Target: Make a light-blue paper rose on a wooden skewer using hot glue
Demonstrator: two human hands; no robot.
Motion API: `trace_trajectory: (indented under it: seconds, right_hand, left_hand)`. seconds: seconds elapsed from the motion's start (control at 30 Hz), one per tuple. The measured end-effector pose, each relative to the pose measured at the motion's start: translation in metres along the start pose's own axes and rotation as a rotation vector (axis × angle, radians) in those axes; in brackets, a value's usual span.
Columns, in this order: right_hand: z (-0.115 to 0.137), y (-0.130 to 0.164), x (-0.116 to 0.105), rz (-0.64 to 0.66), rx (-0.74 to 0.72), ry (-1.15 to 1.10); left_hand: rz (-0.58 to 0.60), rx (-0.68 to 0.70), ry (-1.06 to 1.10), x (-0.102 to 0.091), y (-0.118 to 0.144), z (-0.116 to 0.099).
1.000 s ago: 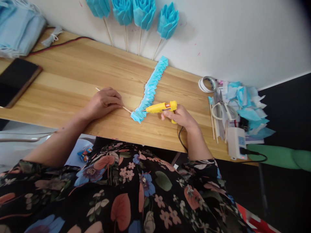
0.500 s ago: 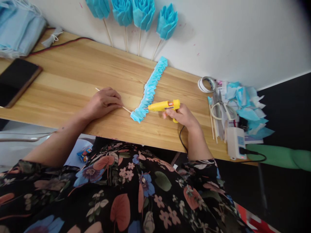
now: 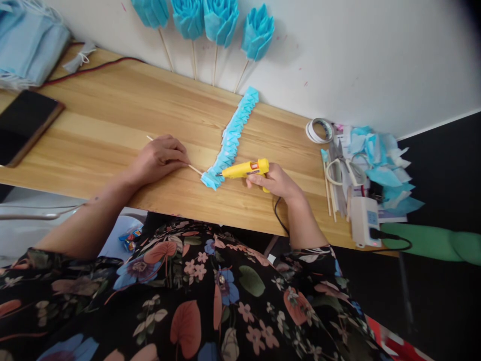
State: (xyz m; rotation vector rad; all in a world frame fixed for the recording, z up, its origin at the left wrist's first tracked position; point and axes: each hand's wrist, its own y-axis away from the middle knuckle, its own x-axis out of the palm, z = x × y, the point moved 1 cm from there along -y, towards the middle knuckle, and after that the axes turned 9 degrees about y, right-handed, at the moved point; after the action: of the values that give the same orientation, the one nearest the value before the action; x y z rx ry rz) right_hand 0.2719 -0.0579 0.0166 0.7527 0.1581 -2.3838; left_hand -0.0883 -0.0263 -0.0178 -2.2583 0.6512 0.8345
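My left hand (image 3: 160, 158) presses a thin wooden stick (image 3: 195, 169) flat on the wooden table (image 3: 112, 120); the stick's right end meets the near end of a long strip of folded blue paper (image 3: 232, 138). My right hand (image 3: 276, 181) grips a yellow glue gun (image 3: 244, 169) with its nozzle touching that near end of the strip. A black cord runs from the gun down over the table's front edge.
Several blue paper flowers on sticks (image 3: 221, 20) lean on the wall behind. A phone (image 3: 24, 125) and stacked blue sheets (image 3: 26, 42) lie at left. At right are a tape roll (image 3: 320, 130), scissors (image 3: 343, 168), sticks, blue scraps (image 3: 379, 160) and a white power strip (image 3: 364, 220).
The glue gun drew back to the right and up, then came back left and down, so its nozzle again touches the strip's near end. My left hand stayed on the stick.
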Motion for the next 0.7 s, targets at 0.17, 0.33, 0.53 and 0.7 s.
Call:
trace_trajectory:
  seconds: [0.17,0.33,0.53,0.7]
  right_hand:
    - [0.0016,-0.0007,-0.0003,0.006,0.015,0.002]
    - [0.0022,-0.0009,-0.0007,-0.015,-0.010,0.001]
    - [0.0023,-0.0012,0.0016,0.021,0.008,0.012]
    - [-0.0002,-0.0034,0.0039,-0.023,0.037,0.059]
  left_hand:
    - [-0.002,0.006,-0.004,0.0004,-0.0002,0.0004]
    - [0.002,0.001,-0.007,0.0005,-0.0006,-0.0004]
    - [0.025,-0.027,-0.015,-0.0012,-0.0011,-0.0038]
    - [0.025,-0.042,-0.019,-0.0013,-0.0008,-0.0029]
